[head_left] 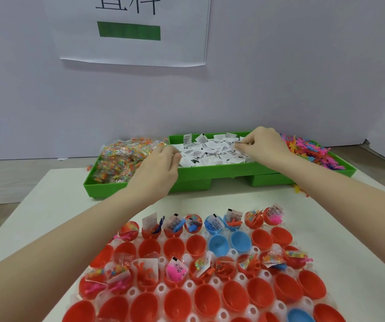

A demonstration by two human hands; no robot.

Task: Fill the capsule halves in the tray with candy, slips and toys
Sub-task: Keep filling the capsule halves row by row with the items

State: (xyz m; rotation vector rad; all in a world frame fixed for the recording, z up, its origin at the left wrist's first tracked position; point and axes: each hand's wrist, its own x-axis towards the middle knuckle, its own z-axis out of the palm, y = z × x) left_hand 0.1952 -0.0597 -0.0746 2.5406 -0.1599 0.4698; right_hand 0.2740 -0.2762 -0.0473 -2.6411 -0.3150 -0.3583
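Slips (pixel 212 149) fill the green bin under both hands; right hand (pixel 264 144) pinches one, left hand's (pixel 161 163) grip unclear.

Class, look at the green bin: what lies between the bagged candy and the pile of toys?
In the head view, the white paper slips fill the middle compartment of the green bin, with both hands reaching into them.
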